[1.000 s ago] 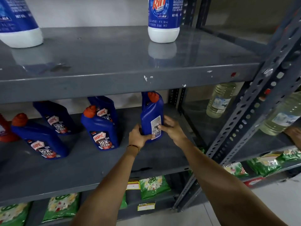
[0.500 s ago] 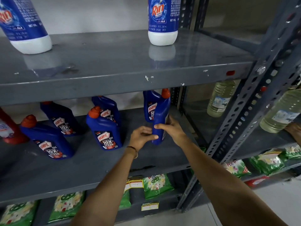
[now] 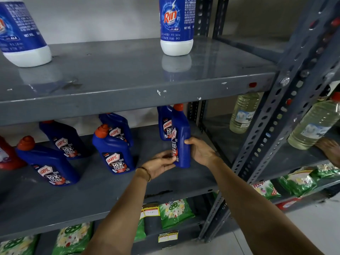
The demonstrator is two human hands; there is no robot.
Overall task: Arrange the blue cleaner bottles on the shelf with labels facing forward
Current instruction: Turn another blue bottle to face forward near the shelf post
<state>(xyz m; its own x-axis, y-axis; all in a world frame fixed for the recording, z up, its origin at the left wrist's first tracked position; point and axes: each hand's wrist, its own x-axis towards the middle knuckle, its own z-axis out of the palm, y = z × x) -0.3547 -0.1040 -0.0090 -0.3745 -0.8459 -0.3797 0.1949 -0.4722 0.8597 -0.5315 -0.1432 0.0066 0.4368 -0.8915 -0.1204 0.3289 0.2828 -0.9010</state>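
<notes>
So, scuffed grey steel shelf (image 3: 77, 196) by a white wall, glossy blue bottles (image 3: 115, 153) dotted along it. Left hand (image 3: 160, 163) pinching held bottle's (image 3: 181, 140) base, right hand (image 3: 199, 150) gripping its side, label angled left. Slotted upright (image 3: 276, 115) far right.
</notes>
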